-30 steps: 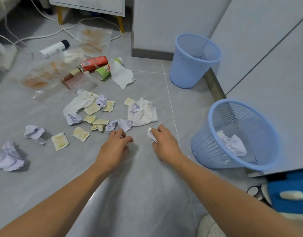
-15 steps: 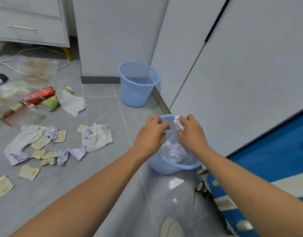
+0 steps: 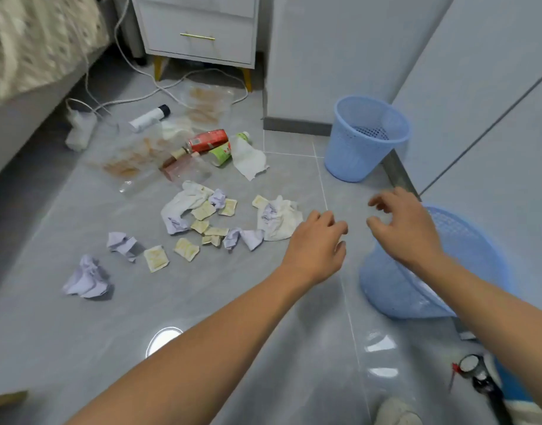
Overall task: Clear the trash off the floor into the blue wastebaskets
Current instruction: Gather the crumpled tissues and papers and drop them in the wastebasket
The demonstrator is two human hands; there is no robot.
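Trash (image 3: 279, 217) lying just ahead-left of left hand (image 3: 317, 243), nearer than right hand (image 3: 404, 228); both hovering open, holding nothing.

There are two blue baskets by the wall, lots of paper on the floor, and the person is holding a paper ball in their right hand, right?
Not quite. The head view shows the right hand open and empty, fingers spread above the near blue basket. The left hand holds nothing either. The rest is right: the far blue basket also stands by the wall, and crumpled paper still litters the floor.
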